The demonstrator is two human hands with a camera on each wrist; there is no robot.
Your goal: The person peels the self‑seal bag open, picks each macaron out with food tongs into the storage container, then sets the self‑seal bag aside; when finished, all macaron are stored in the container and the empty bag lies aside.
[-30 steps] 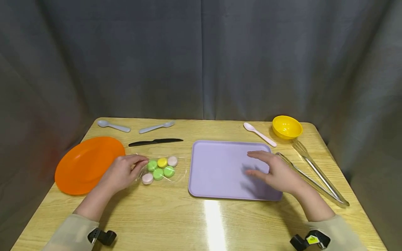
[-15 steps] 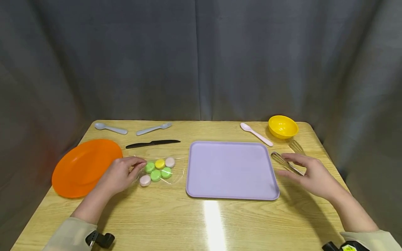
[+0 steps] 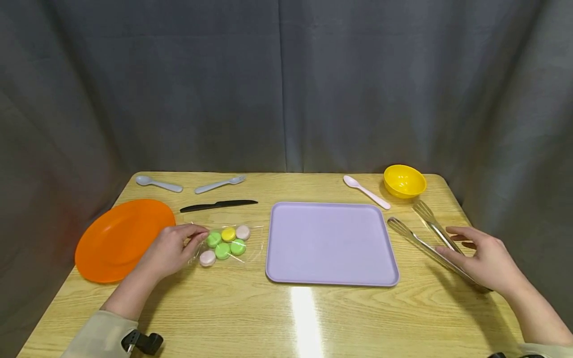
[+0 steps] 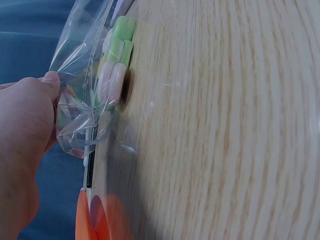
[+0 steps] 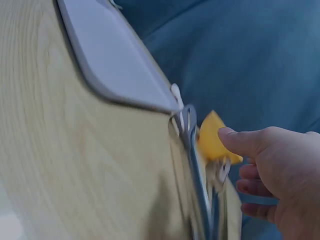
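Observation:
A clear plastic bag [image 4: 75, 117] of green, yellow and pale pink macarons [image 3: 222, 250] lies left of the lilac tray. My left hand [image 3: 172, 248] pinches the bag's left edge between thumb and fingers, and the left wrist view shows the film bunched there. Over at the right, metal tongs [image 3: 418, 238] lie spread on the table, their slotted ends pointing away. My right hand [image 3: 485, 258] hovers over the tongs' near part with thumb and fingers apart, holding nothing. In the right wrist view the tongs [image 5: 197, 175] appear beyond the thumb.
The lilac tray [image 3: 331, 243] sits mid-table. An orange plate [image 3: 121, 233] is at the left. Along the back are a grey spoon [image 3: 158, 184], a grey fork [image 3: 219, 184], a black knife [image 3: 218, 205], a pink spoon [image 3: 366, 192] and a yellow bowl [image 3: 404, 181].
My right hand has moved right, from above the tray to over the near part of the tongs. My left hand keeps its pinch on the bag and has hardly moved.

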